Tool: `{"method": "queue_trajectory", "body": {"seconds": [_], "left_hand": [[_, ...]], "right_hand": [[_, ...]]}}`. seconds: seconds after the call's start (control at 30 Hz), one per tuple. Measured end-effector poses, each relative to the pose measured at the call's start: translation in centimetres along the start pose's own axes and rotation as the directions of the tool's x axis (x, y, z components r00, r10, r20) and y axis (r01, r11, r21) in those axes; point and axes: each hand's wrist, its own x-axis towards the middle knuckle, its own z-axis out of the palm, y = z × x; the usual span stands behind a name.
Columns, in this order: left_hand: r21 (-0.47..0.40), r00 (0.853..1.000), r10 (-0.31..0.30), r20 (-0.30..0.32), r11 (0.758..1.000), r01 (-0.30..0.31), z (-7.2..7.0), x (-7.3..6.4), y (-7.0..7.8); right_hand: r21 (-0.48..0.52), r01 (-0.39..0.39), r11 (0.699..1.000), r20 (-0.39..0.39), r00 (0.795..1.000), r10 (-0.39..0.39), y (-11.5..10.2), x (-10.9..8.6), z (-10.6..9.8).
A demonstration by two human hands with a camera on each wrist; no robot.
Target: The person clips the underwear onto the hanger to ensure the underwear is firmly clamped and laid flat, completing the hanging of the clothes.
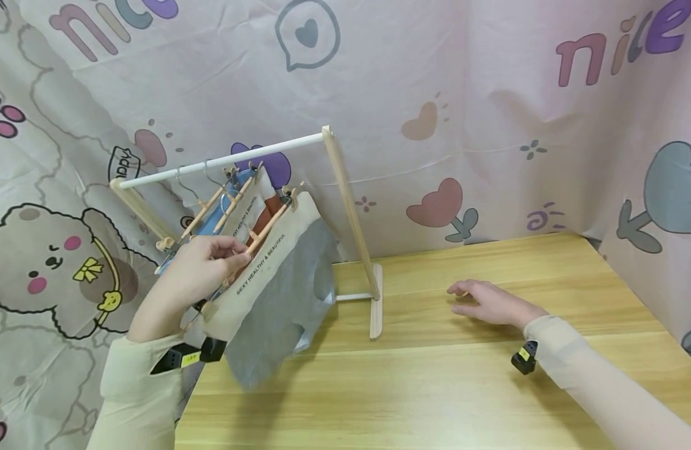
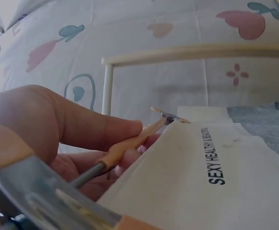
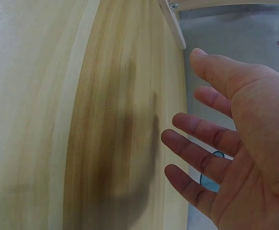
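In the head view my left hand [image 1: 207,265] pinches the middle of a wooden clip hanger [image 1: 269,226], thumb on top and fingers beneath. Clipped to it is a pair of grey underpants [image 1: 286,294] with a wide cream waistband printed with dark lettering, hanging in front of the rack. The left wrist view shows the thumb on the hanger bar [image 2: 125,148] beside the waistband [image 2: 178,167]. My right hand [image 1: 488,302] hovers over the table, holding nothing; its fingers [image 3: 194,155] are spread in the right wrist view.
A small clothes rack [image 1: 348,203] with a white rail [image 1: 283,145] and wooden legs stands at the table's left. Other hangers [image 1: 202,212] with blue and reddish-brown pieces hang from it. A printed curtain [image 1: 492,125] backs the wooden table [image 1: 435,387].
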Motion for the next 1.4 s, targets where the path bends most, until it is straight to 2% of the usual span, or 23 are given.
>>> {"method": "queue_trajectory", "body": {"seconds": [0.2,0.47,0.7,0.9,1.0,1.2,1.4], "left_hand": [[0.053,0.998,-0.035,-0.047,0.998,0.037,-1.4,2.3,0.3],[0.131,0.992,-0.034,-0.123,0.99,0.051,-2.8,5.3,1.7],[0.126,0.988,-0.074,-0.134,0.988,0.091,-3.3,7.7,2.2],[0.141,0.988,-0.092,-0.127,0.984,0.11,-3.0,9.3,2.3],[0.138,0.986,-0.108,-0.127,0.982,0.125,-2.9,9.8,2.0],[0.142,0.986,-0.142,-0.089,0.978,0.153,-2.9,10.2,0.7],[0.129,0.983,-0.13,-0.131,0.981,0.147,-3.1,10.2,-1.3]], "right_hand": [[0.008,-0.009,1.0,0.013,1.0,0.009,-0.1,-0.3,0.0],[0.022,-0.024,0.999,0.023,0.999,0.024,0.2,-0.5,0.0],[0.046,-0.026,0.999,0.023,0.999,0.025,0.7,-0.7,-0.2],[0.045,-0.037,0.998,0.019,0.999,0.036,1.1,-0.9,-0.4],[0.04,-0.034,0.999,0.013,0.999,0.034,1.2,-0.9,-0.4],[0.045,-0.041,0.998,0.025,0.999,0.04,1.2,-0.9,-0.3],[0.051,-0.05,0.997,0.03,0.998,0.048,1.1,-0.9,-0.3]]}}
